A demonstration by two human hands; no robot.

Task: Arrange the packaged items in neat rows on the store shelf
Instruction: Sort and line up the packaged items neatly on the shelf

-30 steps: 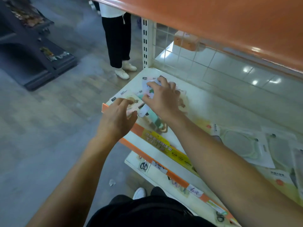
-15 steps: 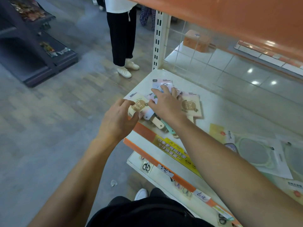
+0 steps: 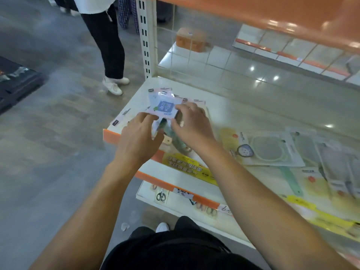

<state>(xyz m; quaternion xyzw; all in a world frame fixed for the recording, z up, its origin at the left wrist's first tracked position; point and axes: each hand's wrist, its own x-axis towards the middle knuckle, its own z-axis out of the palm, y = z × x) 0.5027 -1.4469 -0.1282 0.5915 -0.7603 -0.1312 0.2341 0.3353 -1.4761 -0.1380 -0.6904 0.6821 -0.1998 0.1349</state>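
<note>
Head view, only view; landmark is the white store shelf with an orange front edge (image 3: 229, 114); left hand (image 3: 139, 139) is hovering over the shelf's front left corner, fingers curled, fingertips pinching the lower left edge of a pink-and-white plastic packet with a blue label (image 3: 164, 106); right hand (image 3: 191, 126) is sitting just right of it, fingers bent, gripping the same packet's lower right edge; packet is being held slightly raised and tilted above the shelf's left end, over a loose pile of similar flat packets (image 3: 134, 114) lying on the shelf surface at that corner; a mint-green handle and a beige handle (image 3: 168, 141) are poking out from under the hands toward the shelf front, exact items blurred; further right along the shelf, clear packets holding pale green oval mirrors (image 3: 272, 149) are lying flat, overlapping, with more grey-toned packets (image 3: 339, 162) at the far right end; a yellow promo strip with printed text (image 3: 187, 166) is running along the shelf front edge; a lower white shelf (image 3: 175, 203) below the front edge is showing small scissors (image 3: 161, 196) and handwritten price tags; a bystander in black trousers and white shoes (image 3: 109, 49) is standing on the grey floor beyond the shelf's left end; an orange box (image 3: 191, 40) is sitting behind the shelf's wire back panel.
</note>
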